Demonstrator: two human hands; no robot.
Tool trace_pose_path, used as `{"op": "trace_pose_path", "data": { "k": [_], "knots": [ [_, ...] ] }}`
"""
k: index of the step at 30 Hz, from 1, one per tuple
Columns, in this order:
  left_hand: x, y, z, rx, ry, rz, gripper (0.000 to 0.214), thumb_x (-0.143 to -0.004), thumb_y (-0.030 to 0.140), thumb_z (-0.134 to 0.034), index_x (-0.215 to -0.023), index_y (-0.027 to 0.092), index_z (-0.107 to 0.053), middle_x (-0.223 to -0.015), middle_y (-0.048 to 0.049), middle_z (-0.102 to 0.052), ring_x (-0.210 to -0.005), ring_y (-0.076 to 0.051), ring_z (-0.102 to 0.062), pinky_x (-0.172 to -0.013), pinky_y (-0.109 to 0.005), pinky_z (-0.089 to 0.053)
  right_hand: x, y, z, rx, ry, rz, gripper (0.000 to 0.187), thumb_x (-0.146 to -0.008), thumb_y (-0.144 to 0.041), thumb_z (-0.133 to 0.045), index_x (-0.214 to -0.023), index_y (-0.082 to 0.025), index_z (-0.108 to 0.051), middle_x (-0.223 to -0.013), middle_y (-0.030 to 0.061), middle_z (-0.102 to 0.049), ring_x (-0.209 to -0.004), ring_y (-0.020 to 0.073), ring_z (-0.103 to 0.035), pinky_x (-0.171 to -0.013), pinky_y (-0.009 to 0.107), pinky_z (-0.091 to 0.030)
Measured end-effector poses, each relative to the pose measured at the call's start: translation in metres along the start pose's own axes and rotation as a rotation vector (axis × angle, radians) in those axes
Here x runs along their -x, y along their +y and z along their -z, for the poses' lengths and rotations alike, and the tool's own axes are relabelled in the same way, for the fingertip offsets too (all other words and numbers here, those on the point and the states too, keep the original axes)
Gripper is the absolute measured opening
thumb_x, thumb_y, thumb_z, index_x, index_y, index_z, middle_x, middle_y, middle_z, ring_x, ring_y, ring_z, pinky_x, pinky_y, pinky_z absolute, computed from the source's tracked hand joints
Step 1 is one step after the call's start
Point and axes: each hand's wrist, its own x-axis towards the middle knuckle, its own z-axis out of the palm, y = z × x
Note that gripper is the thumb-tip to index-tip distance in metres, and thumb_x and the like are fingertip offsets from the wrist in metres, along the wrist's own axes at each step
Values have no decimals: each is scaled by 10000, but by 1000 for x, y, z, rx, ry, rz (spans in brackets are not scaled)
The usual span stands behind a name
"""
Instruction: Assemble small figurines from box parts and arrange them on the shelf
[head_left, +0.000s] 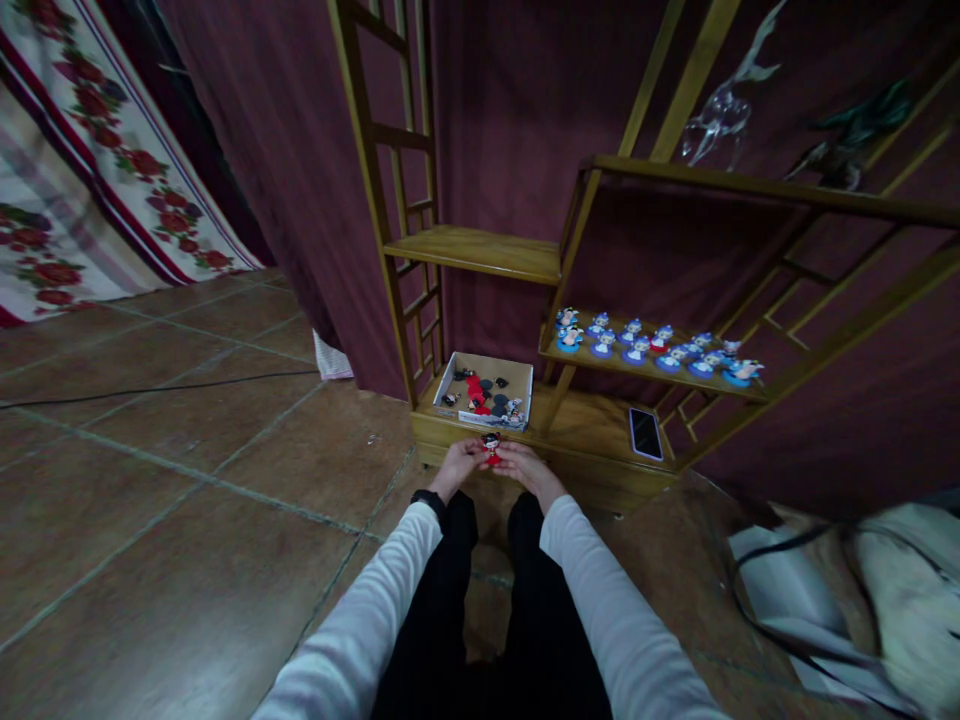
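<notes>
Between my two hands is a small red figurine [491, 450] with dark hair and a pale face, held upright. My left hand [463, 464], with a dark band at the wrist, closes its fingers on the figurine's left side. From the other side my right hand [526, 466] grips it too, fingers pinched at its lower part. Just beyond my hands a shallow cardboard box [491, 362] sits on the low shelf, with several red, black and grey figurine parts lying loose in it.
On the middle shelf [570, 362] to the right stand several small blue and purple figurines [636, 350]. A phone [646, 434] lies on the low shelf. A glass deer ornament [720, 120] stands on the upper shelf. Bags [847, 590] rest on the floor at right; a cable [157, 390] crosses the tiles.
</notes>
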Motion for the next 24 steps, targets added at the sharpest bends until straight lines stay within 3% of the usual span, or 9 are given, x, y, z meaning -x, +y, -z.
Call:
{"op": "trace_pose_path", "data": {
  "k": [7, 15, 24],
  "knots": [
    [5, 4, -2, 81, -24, 51, 338, -531, 219, -775, -815, 99, -637, -729, -56, -669, -620, -125, -626, -615, -246, -491, 2, -2, -2, 28, 23, 9, 301, -629, -302, -692, -891, -207, -577, -756, 2, -640, -673, 117, -618, -738, 304, -492],
    [6, 5, -4, 154, -1, 108, 170, -595, 171, -730, -725, 100, -646, -658, -44, -658, -577, -112, -617, -621, -242, -492, 3, -3, -3, 15, 30, 27, 267, -624, -288, -694, -848, -198, -579, -701, -3, -634, -628, 116, -613, -722, 304, -493],
    [6, 4, -3, 132, -19, 133, 187, -590, 177, -735, -732, 100, -642, -699, -58, -668, -615, -116, -625, -646, -241, -497, 5, -4, -5, -5, 17, 52, 292, -582, -289, -718, -814, -191, -569, -751, -3, -643, -680, 120, -623, -743, 303, -483]
  ]
}}
